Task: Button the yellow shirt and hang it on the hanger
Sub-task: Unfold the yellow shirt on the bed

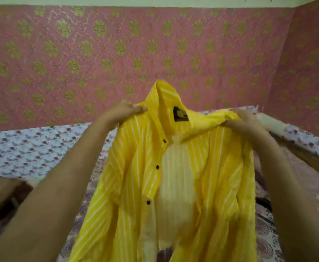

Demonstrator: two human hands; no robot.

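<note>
The shirt hangs in the centre of the frame, held up at its shoulders by the left hand and right hand. Behind and below lies the bed; the wall fills the upper frame.

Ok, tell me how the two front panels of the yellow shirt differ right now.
The panel under the left hand carries the dark buttons along its edge; the panel under the right hand shows none. The left-hand panel folds over crisply; the right-hand panel hangs looser and more rumpled. Both are yellow with white stripes, and unbuttoned.
</note>
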